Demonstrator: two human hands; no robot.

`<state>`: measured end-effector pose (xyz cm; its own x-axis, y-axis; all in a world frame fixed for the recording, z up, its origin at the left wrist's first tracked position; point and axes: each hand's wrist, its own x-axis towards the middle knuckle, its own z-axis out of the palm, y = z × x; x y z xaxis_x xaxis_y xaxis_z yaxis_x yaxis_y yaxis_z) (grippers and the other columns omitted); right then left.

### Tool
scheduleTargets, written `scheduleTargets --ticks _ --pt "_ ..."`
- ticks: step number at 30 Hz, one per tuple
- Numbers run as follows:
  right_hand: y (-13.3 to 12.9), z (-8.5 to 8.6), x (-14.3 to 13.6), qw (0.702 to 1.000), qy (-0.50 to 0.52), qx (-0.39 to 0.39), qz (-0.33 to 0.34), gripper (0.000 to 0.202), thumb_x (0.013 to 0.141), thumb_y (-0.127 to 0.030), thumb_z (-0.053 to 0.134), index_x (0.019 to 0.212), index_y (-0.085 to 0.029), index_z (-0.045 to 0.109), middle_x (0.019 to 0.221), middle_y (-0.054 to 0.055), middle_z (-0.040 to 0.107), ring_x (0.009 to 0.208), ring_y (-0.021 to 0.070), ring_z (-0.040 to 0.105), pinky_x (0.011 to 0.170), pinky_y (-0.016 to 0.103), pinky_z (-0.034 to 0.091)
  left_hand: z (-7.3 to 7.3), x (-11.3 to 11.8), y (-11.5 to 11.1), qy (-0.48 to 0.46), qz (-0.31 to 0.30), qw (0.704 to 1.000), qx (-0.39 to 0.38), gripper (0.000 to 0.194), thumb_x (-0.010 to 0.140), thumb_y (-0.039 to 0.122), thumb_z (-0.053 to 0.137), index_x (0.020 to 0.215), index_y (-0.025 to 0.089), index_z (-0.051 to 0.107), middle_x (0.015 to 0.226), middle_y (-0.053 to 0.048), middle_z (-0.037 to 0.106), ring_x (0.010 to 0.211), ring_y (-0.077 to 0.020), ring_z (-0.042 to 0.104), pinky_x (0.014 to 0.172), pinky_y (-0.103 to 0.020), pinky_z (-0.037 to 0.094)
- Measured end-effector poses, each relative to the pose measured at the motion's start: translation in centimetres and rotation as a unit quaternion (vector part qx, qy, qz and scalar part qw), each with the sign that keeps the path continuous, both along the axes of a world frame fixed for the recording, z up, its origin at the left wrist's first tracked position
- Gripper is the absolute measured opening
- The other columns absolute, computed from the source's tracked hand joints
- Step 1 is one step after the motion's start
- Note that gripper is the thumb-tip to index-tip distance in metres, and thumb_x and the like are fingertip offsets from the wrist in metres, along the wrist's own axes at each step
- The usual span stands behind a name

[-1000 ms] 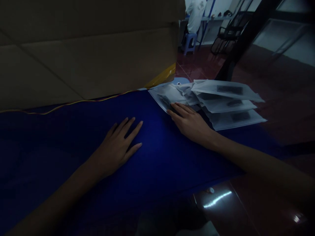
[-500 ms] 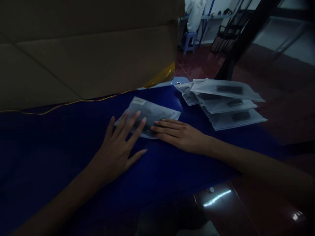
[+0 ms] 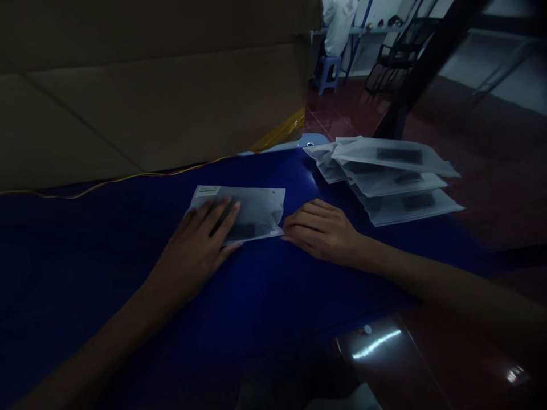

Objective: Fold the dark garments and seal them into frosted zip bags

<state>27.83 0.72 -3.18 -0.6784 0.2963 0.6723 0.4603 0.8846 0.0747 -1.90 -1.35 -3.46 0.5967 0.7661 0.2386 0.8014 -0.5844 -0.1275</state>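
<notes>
A frosted plastic zip bag [image 3: 258, 206] with a small white label at its upper left corner lies on the blue table [image 3: 273, 302]. Something dark shows through the bag; its kind is unclear. My left hand [image 3: 200, 239] rests flat on the bag's left half, fingers stretched out. At the lower right corner, my right hand [image 3: 320, 230] pinches the bag's edge, with its fingers bent and closed together. The fingertips of the right hand are partly hidden.
Several similar frosted bags [image 3: 397, 179] with dark contents overlap at the table's right end. A large cardboard box [image 3: 171, 108] stands along the far edge, with a thin yellow and red wire [image 3: 149, 174] before it. Further back, a person [image 3: 339, 25] sits on a blue stool [image 3: 329, 74].
The bag has shifted left and turned so its long side lies nearly level. My right hand has gone from lying flat on the bag to pinching its lower right corner.
</notes>
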Motion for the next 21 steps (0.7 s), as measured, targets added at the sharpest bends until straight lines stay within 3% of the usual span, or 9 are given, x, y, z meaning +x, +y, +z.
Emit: scheduleTargets --ticks 7,17,21 --pt "-0.39 -0.76 -0.44 0.998 0.037 -0.035 -0.031 0.015 0.108 -0.026 0.06 0.104 -0.017 0.071 0.101 0.004 0.08 0.085 0.0148 0.071 0.072 0.03 0.051 -0.11 0.28 -0.08 0.01 -0.045 0.998 0.046 0.063 0.114 0.045 0.028 0.161 0.007 0.042 0.162 -0.025 0.047 0.149 -0.0451 0.046 0.117 -0.063 0.045" --pt "-0.47 -0.67 -0.45 0.99 0.006 -0.115 -0.075 0.029 0.112 -0.035 0.05 0.117 -0.014 0.069 0.104 0.007 0.079 0.09 0.0177 0.073 0.078 0.031 0.054 -0.19 0.19 0.09 0.016 -0.057 0.996 0.062 0.056 0.113 0.038 0.038 0.159 0.007 0.045 0.16 -0.026 0.05 0.147 -0.047 0.048 0.114 -0.066 0.047" --pt "-0.37 -0.75 -0.34 0.991 -0.012 -0.128 -0.039 0.026 0.113 -0.029 0.048 0.111 -0.015 0.07 0.103 0.006 0.077 0.088 0.0155 0.072 0.077 0.029 0.055 -0.04 0.28 0.09 0.003 -0.06 0.996 0.066 0.054 0.113 0.037 0.039 0.158 0.007 0.046 0.158 -0.027 0.051 0.145 -0.0481 0.051 0.11 -0.068 0.049"
